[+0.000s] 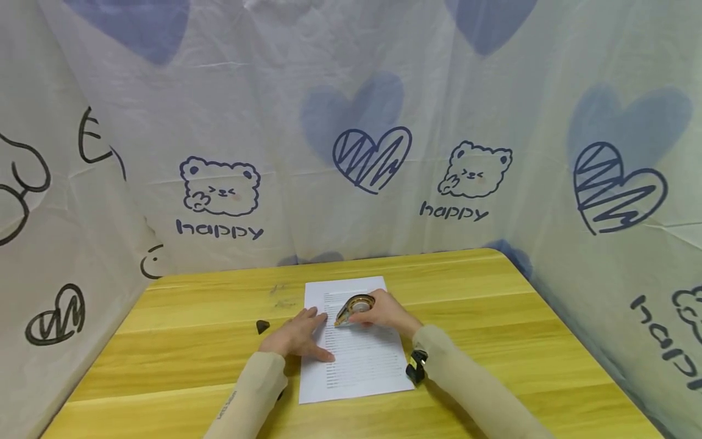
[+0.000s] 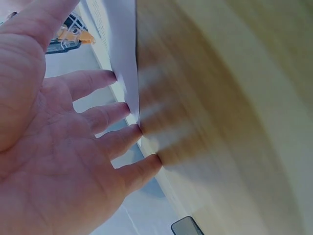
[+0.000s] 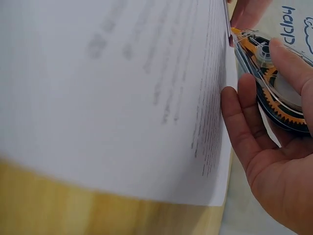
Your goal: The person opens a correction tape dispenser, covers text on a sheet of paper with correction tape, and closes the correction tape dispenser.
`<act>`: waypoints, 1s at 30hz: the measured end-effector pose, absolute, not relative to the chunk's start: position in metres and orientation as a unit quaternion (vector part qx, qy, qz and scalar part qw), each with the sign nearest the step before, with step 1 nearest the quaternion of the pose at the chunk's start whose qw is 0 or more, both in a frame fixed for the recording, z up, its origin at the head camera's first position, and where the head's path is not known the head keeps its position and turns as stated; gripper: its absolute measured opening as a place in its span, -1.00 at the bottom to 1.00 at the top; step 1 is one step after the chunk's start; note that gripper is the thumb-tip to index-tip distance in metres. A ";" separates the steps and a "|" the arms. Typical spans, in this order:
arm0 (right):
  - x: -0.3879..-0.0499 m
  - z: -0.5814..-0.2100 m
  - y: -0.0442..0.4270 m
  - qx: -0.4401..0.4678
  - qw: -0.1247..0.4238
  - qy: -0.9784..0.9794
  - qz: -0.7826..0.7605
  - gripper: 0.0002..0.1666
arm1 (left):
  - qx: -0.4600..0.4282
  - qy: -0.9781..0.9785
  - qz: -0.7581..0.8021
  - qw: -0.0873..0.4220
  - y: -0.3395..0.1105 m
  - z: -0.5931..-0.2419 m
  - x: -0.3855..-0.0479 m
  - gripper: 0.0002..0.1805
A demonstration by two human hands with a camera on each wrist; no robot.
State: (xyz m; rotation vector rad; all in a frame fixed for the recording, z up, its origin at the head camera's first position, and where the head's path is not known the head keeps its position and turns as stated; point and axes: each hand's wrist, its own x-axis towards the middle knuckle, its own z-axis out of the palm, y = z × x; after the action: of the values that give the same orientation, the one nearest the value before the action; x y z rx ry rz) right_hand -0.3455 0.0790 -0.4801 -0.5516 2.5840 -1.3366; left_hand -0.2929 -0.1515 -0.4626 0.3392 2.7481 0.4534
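A printed sheet of paper [image 1: 362, 372] lies on the wooden table, with lines of text running down it. My right hand [image 1: 387, 313] grips a correction tape dispenser [image 1: 359, 303], its tip down at the text near the left side of the sheet. In the right wrist view, the clear dispenser [image 3: 274, 81] shows an orange gear and dark casing between thumb and fingers. Spread out, my left hand [image 1: 298, 335] rests over the sheet's left edge. Its fingertips [image 2: 128, 108] press along the paper's edge and the table in the left wrist view.
A small dark piece [image 1: 262, 326] lies on the table [image 1: 192, 347] left of my left hand. Behind and beside the table hangs a white cloth [image 1: 296, 201] printed with hearts and bears.
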 end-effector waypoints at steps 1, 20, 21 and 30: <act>-0.345 -0.479 0.078 -0.187 0.090 0.871 -0.445 -0.65 | 0.120 0.965 0.160 0.167 -0.151 -0.463 -0.293 0.10; -0.352 -0.479 0.070 -0.194 0.103 0.869 -0.443 -0.64 | 0.120 0.967 0.159 0.161 -0.151 -0.465 -0.291 0.11; -0.352 -0.478 0.070 -0.194 0.103 0.870 -0.441 -0.64 | 0.120 0.967 0.158 0.161 -0.151 -0.465 -0.291 0.11; -0.358 -0.470 0.068 -0.215 0.091 0.904 -0.359 -0.62 | 0.124 0.967 0.156 0.158 -0.152 -0.466 -0.290 0.11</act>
State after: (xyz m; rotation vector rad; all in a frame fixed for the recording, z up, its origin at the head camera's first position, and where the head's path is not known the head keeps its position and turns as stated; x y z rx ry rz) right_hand -0.3578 0.0679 -0.4697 -0.6392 2.6859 -1.0675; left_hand -0.2902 -0.1522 -0.4658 0.3554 2.7661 0.4463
